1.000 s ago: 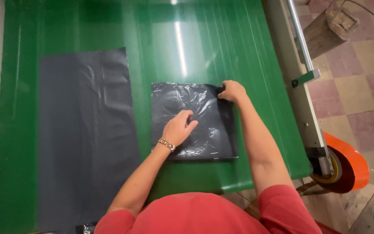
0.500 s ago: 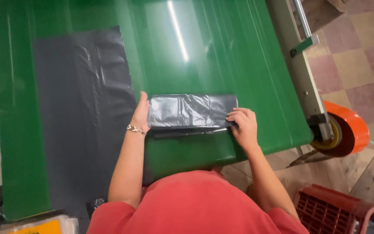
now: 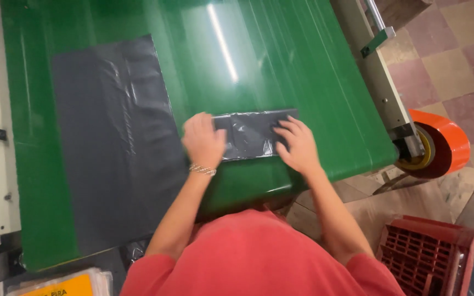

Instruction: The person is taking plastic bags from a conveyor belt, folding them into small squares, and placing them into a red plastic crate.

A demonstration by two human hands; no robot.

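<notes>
the folded black plastic bag [image 3: 250,134] now lies as a narrow strip on the green belt [image 3: 303,71], just past centre toward your 5 o'clock edge. half a second ago it was a wider band, and a second ago a near-square sheet, so it has been folded down twice and is now far more compact. your left hand [image 3: 203,140] lies flat over its 9 o'clock end, fingers together, pressing down rather than pinching. your right hand [image 3: 297,143] rests on the 3 o'clock end, fingers spread across the plastic, also pressing. both hands have closed in toward each other since the last fold.

at 9 o'clock a large flat dark plastic sheet [image 3: 111,142] lies unfolded on the belt. at 3 o'clock an orange roller [image 3: 445,145] sits off the belt's frame, and a red crate [image 3: 429,246] stands at 5 o'clock.
</notes>
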